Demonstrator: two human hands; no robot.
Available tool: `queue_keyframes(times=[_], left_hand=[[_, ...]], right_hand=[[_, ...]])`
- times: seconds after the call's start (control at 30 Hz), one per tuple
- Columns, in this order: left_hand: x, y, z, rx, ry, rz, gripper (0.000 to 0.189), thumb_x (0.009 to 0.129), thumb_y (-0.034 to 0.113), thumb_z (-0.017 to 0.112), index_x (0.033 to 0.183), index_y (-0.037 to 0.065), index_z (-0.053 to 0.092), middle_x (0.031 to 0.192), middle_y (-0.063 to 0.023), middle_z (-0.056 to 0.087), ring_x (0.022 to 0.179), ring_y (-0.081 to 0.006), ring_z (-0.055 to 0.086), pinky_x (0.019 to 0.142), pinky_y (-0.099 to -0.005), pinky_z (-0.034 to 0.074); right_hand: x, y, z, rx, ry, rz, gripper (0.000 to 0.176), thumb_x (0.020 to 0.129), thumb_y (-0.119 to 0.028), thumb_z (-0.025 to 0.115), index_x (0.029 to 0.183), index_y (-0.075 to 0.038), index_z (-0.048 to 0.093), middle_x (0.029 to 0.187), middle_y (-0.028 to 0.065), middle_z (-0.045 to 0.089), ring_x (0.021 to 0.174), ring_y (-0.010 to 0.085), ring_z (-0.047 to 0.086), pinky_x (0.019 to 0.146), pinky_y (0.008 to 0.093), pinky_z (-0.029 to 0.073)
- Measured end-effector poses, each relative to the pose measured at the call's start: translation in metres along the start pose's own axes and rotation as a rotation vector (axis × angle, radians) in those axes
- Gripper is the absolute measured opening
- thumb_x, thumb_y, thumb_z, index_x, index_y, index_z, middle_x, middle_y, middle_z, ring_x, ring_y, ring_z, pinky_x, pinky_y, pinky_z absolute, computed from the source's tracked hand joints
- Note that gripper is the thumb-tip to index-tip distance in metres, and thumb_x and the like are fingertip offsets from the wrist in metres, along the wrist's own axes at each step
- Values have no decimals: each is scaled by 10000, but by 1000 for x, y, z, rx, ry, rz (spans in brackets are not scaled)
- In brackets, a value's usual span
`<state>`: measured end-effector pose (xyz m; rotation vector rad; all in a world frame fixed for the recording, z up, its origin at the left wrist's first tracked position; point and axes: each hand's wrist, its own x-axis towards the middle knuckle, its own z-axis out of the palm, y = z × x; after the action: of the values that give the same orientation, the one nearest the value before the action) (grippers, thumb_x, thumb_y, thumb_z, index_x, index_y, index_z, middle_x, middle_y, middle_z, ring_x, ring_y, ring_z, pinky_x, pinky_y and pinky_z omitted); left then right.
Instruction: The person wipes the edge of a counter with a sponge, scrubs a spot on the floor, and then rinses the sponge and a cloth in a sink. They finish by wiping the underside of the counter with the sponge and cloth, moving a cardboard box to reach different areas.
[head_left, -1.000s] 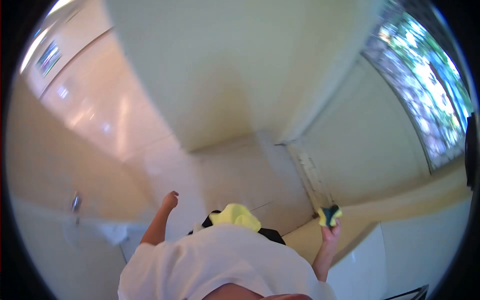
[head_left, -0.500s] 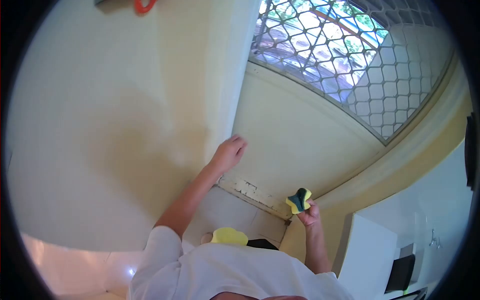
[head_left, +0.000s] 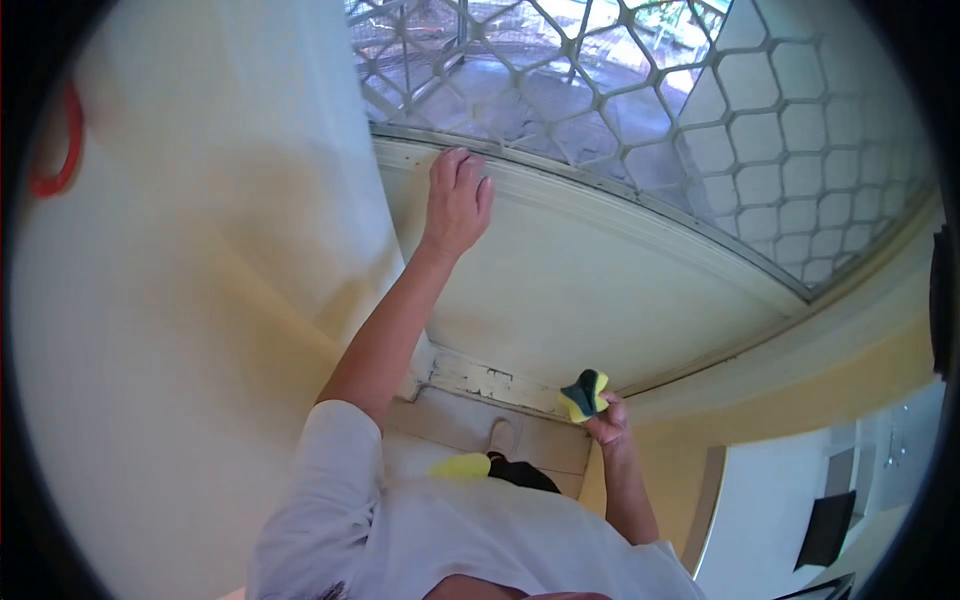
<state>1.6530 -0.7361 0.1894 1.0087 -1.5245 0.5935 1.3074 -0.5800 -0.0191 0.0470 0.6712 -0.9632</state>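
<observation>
My right hand (head_left: 608, 421) is closed around a yellow and dark green scrub sponge (head_left: 584, 396), held low in front of the cream panel (head_left: 560, 270). The sponge is folded in its grip, dark scouring side outward. My left hand (head_left: 458, 205) reaches up to the panel's top left part, fingers stretched and slightly bent, fingertips at the rail (head_left: 540, 172) under the metal mesh grille (head_left: 600, 95). Nothing shows in that hand.
A pale wall surface (head_left: 220, 330) fills the left side, with a red ring-shaped thing (head_left: 70, 150) on it. Peeling paint marks the sill (head_left: 480, 378) at the panel's foot. Below are floor tiles (head_left: 440, 415), a foot (head_left: 502, 435) and a yellow thing (head_left: 460, 466). White shelving (head_left: 765, 500) stands at right.
My left hand has risen from the panel's left edge to the rail below the grille. The view has shifted, bringing the grille closer. The sponge stays in my right hand.
</observation>
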Motion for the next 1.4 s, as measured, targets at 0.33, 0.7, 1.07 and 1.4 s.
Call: queue_keyframes(times=[0.33, 0.7, 1.07, 1.4], left_hand=[[0, -43, 46, 169, -16, 89, 136, 765, 128, 526, 858, 53, 461, 901, -130, 429, 871, -275, 389, 769, -386, 311], [22, -58, 101, -14, -135, 82, 319, 816, 161, 517, 1073, -16, 448, 982, -158, 467, 968, -318, 436, 903, -390, 322], [46, -73, 152, -25, 51, 206, 252, 675, 272, 616, 834, 110, 506, 858, -64, 482, 817, -252, 428, 739, -426, 287], [61, -88, 197, -160, 91, 94, 278, 615, 282, 653, 769, 132, 477, 815, -37, 441, 757, -264, 396, 696, -430, 313]], right_hand=[[164, -8, 39, -223, -101, 545, 452, 773, -217, 478, 1155, 23, 478, 1166, 192, 521, 1101, 325, 489, 990, 464, 330], [286, 56, 116, -121, -293, 746, 376, 872, -294, 364, 1087, -42, 542, 1034, 119, 593, 946, 248, 576, 887, 398, 445], [330, 58, 235, -382, -471, 488, 410, 926, -371, 375, 1195, -74, 459, 1218, 94, 499, 1069, 258, 503, 919, 435, 394], [417, 119, 428, -472, -659, 50, 213, 912, -84, 415, 1093, 13, 472, 944, 85, 599, 829, 241, 604, 759, 377, 503]])
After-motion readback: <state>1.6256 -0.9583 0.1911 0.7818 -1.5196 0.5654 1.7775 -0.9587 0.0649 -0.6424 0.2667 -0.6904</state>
